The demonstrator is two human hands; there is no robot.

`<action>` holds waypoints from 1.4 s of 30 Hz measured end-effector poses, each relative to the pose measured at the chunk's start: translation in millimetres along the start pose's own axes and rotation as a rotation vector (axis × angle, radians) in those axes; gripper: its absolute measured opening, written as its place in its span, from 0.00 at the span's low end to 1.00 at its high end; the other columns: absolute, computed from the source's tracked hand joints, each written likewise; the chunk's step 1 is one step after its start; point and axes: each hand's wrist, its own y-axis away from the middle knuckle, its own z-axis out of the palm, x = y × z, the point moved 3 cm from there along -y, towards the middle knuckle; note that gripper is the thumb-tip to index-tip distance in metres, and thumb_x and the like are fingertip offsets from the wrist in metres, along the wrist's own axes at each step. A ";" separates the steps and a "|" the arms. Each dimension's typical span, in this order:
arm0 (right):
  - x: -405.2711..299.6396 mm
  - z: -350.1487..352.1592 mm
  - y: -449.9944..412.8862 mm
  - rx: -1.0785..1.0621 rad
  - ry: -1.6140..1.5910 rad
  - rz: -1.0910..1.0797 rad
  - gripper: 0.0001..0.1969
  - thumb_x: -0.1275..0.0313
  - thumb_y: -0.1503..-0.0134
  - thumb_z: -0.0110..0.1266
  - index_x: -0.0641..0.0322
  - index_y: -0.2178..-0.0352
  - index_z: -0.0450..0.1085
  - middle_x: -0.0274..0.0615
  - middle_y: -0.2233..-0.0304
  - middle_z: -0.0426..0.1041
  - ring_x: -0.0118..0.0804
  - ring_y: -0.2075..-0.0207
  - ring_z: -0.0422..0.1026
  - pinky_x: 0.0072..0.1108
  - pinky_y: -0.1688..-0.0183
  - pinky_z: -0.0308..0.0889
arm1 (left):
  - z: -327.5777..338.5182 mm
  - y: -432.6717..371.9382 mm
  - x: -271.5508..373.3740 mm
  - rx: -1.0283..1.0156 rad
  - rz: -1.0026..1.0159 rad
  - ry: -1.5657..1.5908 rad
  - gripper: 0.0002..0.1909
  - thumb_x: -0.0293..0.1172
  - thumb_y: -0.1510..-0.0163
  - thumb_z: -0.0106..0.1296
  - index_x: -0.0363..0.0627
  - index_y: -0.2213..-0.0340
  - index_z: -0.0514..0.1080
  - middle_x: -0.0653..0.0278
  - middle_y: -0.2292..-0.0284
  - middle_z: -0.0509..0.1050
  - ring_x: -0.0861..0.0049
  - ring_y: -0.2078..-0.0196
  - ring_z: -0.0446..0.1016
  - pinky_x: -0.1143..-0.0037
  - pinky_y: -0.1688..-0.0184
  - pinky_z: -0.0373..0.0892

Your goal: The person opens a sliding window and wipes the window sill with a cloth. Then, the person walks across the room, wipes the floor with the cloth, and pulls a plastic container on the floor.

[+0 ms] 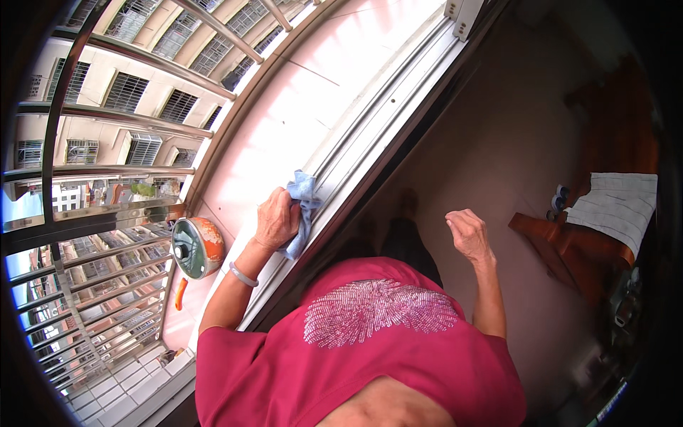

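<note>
My left hand (277, 219) grips a crumpled light-blue cloth (302, 187) against the white metal track of a sliding window (355, 141). The cloth hangs partly over the grooves, and part of it is hidden behind my fingers. A pale band circles my left wrist. Away from the track, my right hand (469, 235) is raised over the dim floor at my right side. Its fingers are curled together, and nothing shows in them.
Outside the track runs a pink tiled ledge (251, 160) with a metal railing (144, 120). An orange pot (212, 245) with a glass lid (189, 250) stands there near an orange handle (181, 293). Brown wooden furniture (544, 243) at right bears a whitish cloth (613, 205).
</note>
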 end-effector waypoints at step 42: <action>40.7 -19.9 -12.9 -0.078 0.090 0.081 0.03 0.80 0.55 0.50 0.67 0.76 0.69 0.42 0.73 0.72 0.41 0.70 0.70 0.27 0.69 0.67 | 43.9 -176.7 79.5 -0.218 0.397 -0.009 0.20 0.25 0.55 0.46 0.49 0.57 0.69 0.56 0.73 0.60 0.63 0.70 0.62 0.70 0.69 0.60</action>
